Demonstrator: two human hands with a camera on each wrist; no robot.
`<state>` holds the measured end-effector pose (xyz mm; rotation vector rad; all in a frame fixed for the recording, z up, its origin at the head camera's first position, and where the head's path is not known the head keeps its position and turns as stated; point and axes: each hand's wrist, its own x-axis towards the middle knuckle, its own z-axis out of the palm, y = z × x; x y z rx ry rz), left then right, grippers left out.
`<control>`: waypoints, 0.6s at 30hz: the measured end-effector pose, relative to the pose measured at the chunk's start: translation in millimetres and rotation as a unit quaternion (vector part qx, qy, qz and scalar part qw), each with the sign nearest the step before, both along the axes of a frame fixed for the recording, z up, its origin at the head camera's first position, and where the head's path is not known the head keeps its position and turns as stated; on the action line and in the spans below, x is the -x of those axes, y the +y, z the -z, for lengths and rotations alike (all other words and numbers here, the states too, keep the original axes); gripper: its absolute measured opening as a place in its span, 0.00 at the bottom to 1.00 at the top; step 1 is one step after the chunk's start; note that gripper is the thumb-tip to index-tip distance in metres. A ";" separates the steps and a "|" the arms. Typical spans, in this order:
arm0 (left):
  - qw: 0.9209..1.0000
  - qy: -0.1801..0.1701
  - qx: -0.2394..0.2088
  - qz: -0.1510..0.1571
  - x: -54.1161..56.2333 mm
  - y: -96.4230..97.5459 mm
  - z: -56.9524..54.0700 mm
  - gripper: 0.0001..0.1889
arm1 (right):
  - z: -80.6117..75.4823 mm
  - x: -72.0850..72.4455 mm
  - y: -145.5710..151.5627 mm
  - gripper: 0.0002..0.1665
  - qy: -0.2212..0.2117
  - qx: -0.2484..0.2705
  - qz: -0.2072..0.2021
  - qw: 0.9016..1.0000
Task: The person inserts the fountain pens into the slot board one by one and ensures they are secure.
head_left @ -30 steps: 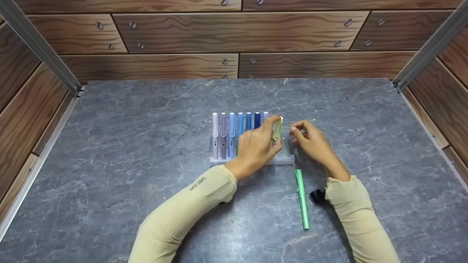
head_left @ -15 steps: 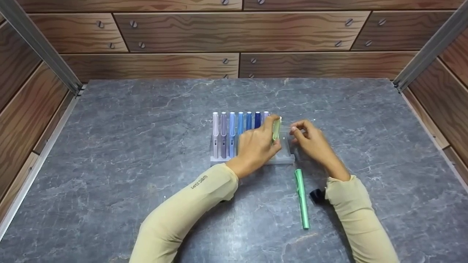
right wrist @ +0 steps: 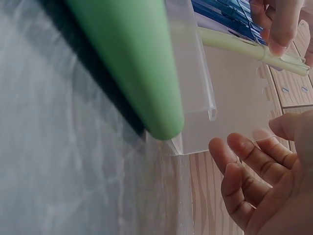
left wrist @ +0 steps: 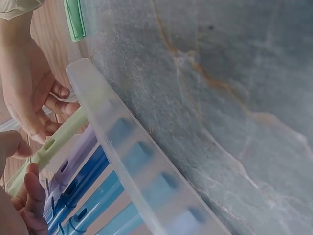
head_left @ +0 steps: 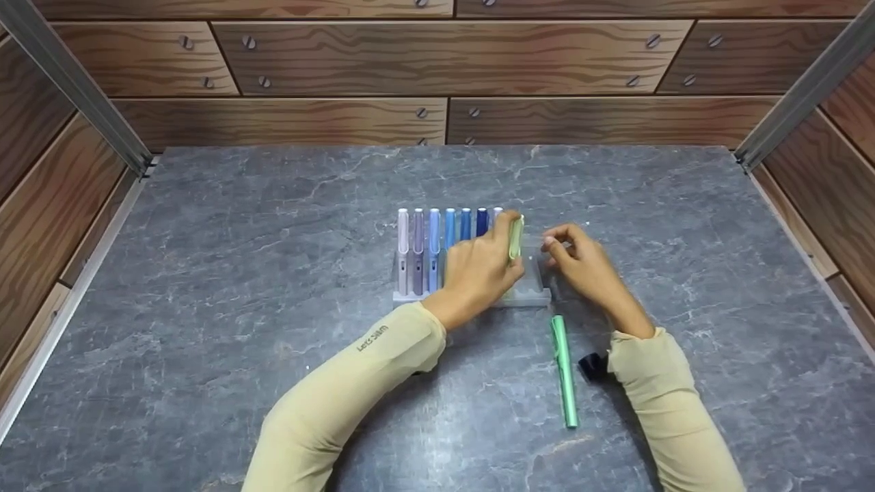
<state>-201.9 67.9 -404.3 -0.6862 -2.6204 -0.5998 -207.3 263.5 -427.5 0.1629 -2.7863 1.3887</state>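
My left hand (head_left: 478, 270) pinches a yellow-green capped pen (head_left: 517, 238) near its upper end, between thumb and fingers. The pen leans in the clear pen stand (head_left: 530, 299); its lower end meets the stand's front ledge in the left wrist view. Left of it in the stand is a row of several pens in lilac, purple and blues, such as a purple pen (head_left: 418, 253); my left hand hides parts of some. My right hand (head_left: 581, 263) holds the stand's right edge, thumb and fingers on either side of the thin clear panel (right wrist: 234, 98).
A green capped pen (head_left: 564, 372) lies on the marbled grey tabletop (head_left: 239, 273), in front of the stand's right end. A black object (head_left: 593, 367) is by the right sleeve. Behind the table rises a wood-patterned wall (head_left: 444, 61), with metal rails (head_left: 89, 96) at the corners.
The yellow-green pen's upper end has shifted slightly left and stands a little more upright, the left fingers moving with it. The right hand and the green pen have stayed put.
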 end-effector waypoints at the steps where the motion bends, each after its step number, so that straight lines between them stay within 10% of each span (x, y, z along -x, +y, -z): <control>1: 1.000 -0.001 0.001 0.000 0.4 0.0 -0.2 0.30 | 0.1 0.2 0.0 0.20 0.000 -0.002 0.000 1.000; 18: 0.999 -0.031 0.010 -0.008 1.1 -2.1 -3.5 0.35 | 1.2 1.2 -0.6 0.18 0.007 0.006 0.002 1.000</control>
